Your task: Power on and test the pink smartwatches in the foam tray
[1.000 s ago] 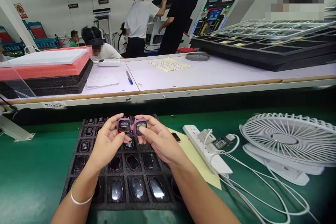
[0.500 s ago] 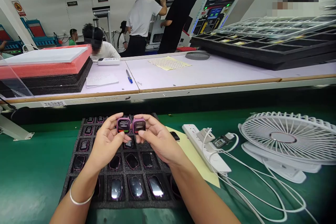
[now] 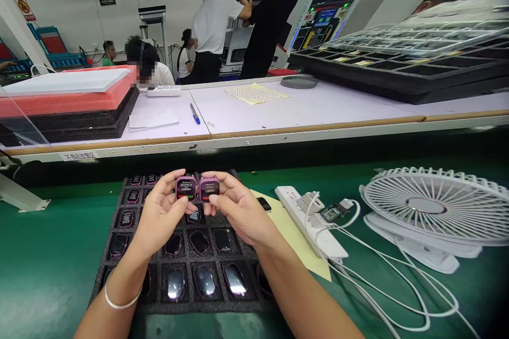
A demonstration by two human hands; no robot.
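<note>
My left hand (image 3: 165,209) grips a purple-framed smartwatch (image 3: 185,187) between thumb and fingers, its screen lit with white text and a coloured strip below. A second purple smartwatch (image 3: 209,188), also lit, is pinched in my right hand (image 3: 240,206). The two watches are side by side, screens facing me. Beneath them a dark foam tray (image 3: 186,262) holds several more watches in square compartments. Some of those, such as a watch (image 3: 127,218) at the left, show text; others, like a watch (image 3: 205,280) in the front row, have dark, shiny screens. My forearms hide part of the tray.
Right of the tray lie yellow paper (image 3: 296,241), a white power strip (image 3: 310,222) with plugs and looping cables, and a white fan (image 3: 433,212). A raised shelf (image 3: 246,122) crosses behind, bearing foam stacks (image 3: 67,100) and black trays (image 3: 417,79). Several people are beyond it.
Both hands keep their hold on the two watches with hardly any movement. The right watch's screen text looks a little clearer. In the background, two standing people have raised a dark object.
</note>
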